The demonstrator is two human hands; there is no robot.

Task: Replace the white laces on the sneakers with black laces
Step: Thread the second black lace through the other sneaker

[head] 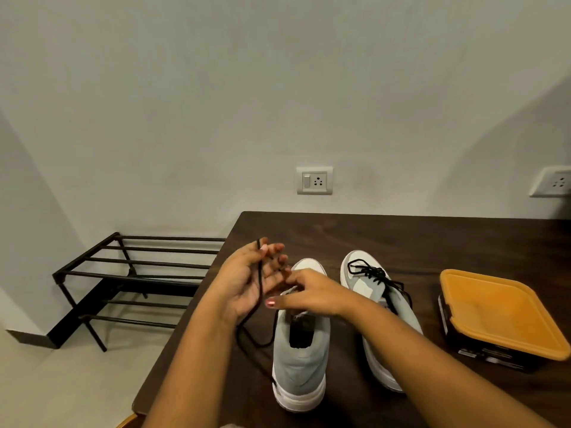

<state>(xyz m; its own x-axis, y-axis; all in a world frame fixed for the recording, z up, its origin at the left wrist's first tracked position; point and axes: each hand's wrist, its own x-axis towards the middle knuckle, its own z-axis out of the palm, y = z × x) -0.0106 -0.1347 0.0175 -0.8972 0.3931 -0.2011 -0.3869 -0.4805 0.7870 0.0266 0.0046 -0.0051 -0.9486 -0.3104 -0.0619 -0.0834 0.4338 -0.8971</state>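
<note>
Black lace crosses left hand near table edge.

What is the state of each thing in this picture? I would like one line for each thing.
Left grey-and-white sneaker: upright, lacing unfinished.
Right grey-and-white sneaker: upright, laced in black.
Thin black shoelace: loose, one end held up.
Left hand: pinches the shoelace.
Right hand: fingers at the left sneaker's tongue.
Orange plastic lid: sits on black box.

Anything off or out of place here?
Nothing spilled or damaged. Only oddity: the right lace sits slack on the right sneaker, trailing over its side. The left sneaker is mid-lacing: left hand holds the left lace, right hand over its front.
</note>
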